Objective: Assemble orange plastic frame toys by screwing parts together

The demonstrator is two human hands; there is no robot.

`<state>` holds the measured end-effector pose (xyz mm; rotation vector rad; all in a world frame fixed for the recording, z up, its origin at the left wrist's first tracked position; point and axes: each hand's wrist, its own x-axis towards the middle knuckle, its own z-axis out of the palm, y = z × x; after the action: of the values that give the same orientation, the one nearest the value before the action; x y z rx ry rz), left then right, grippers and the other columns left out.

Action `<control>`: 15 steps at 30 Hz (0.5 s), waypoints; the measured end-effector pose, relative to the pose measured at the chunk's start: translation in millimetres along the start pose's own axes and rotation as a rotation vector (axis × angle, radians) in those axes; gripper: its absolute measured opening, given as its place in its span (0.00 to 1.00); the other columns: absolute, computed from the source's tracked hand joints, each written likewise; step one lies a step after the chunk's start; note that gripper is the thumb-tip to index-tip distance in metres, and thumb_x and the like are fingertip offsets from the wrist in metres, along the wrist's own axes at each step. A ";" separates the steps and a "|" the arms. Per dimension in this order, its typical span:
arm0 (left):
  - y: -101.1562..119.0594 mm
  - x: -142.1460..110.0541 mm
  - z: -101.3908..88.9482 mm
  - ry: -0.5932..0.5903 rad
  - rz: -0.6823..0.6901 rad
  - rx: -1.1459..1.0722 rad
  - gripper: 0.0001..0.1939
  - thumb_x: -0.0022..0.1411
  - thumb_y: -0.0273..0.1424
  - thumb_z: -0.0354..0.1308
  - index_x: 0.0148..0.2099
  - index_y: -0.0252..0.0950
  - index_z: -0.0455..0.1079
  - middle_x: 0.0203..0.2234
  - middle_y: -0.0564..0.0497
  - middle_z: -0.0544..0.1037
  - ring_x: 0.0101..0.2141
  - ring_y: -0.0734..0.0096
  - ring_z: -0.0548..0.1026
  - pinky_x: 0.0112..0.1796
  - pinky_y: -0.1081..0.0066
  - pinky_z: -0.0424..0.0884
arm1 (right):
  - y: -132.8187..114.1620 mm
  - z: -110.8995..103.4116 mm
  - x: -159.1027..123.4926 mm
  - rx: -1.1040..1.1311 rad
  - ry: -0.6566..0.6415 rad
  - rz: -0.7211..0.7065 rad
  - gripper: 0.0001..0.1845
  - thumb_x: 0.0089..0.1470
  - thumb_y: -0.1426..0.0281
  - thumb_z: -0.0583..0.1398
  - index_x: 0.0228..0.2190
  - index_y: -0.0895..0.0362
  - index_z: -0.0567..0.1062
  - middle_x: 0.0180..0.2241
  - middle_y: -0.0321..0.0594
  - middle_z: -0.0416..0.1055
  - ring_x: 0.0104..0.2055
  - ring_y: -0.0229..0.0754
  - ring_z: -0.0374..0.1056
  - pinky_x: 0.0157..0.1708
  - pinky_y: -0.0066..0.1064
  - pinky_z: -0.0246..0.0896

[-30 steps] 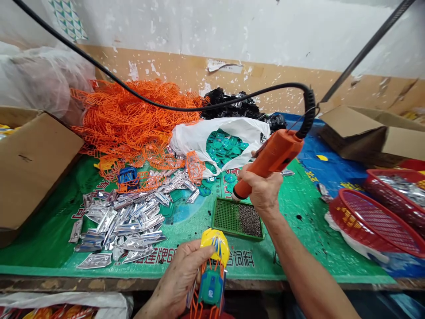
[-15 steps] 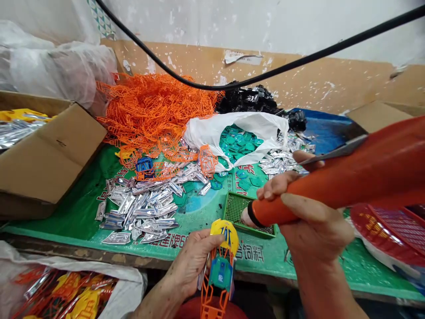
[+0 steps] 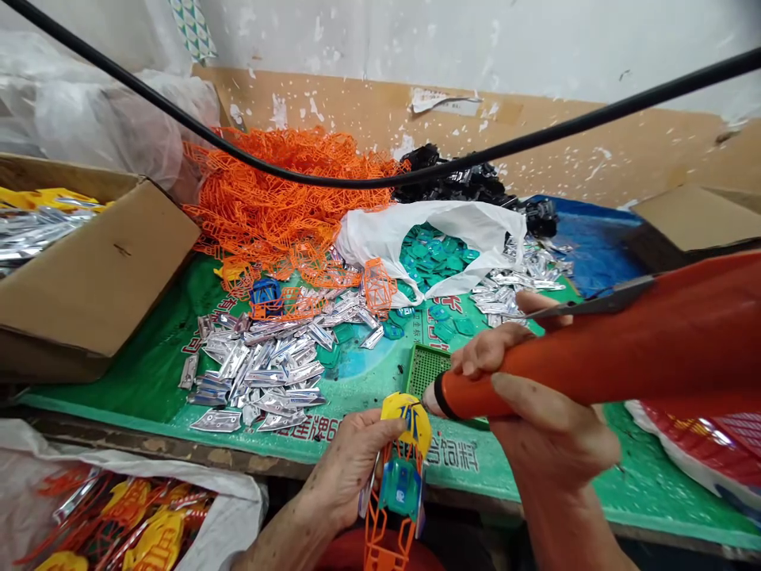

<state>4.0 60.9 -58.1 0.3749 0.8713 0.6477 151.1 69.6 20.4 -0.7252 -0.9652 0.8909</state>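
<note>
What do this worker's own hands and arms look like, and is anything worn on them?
The left hand and right hand are bare, without gloves. The left forearm and right forearm show no sleeve or watch in view. Small specks dot the left hand.

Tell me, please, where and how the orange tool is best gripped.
Probably around the front barrel of the orange tool, behind its black ring, from the person's right: the tip points left, the body narrows toward it, and the right hand wraps it there.

Orange tool [image 3: 630, 345], blue-marked yellow piece [image 3: 419, 427]
</note>
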 end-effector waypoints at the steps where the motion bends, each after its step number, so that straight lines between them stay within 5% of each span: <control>1: 0.1 0.3 0.0 -0.001 0.001 -0.001 0.14 0.46 0.33 0.69 0.30 0.27 0.75 0.19 0.47 0.77 0.17 0.75 0.72 0.21 0.77 0.68 | 0.3 -0.4 -0.4 -0.008 -0.006 0.000 0.27 0.41 0.80 0.61 0.45 0.49 0.70 0.25 0.31 0.70 0.28 0.37 0.65 0.32 0.34 0.66; 15: -2.3 2.2 -1.2 0.011 0.009 0.036 0.16 0.46 0.36 0.69 0.32 0.27 0.75 0.20 0.46 0.77 0.18 0.75 0.72 0.19 0.78 0.66 | 2.4 -4.7 -7.7 -0.060 -0.028 0.011 0.28 0.44 0.79 0.62 0.47 0.47 0.68 0.26 0.29 0.70 0.28 0.37 0.66 0.34 0.34 0.66</control>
<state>4.9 60.6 -61.4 0.4082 0.8928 0.6437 152.4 63.4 13.6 -0.7715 -1.0176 0.8864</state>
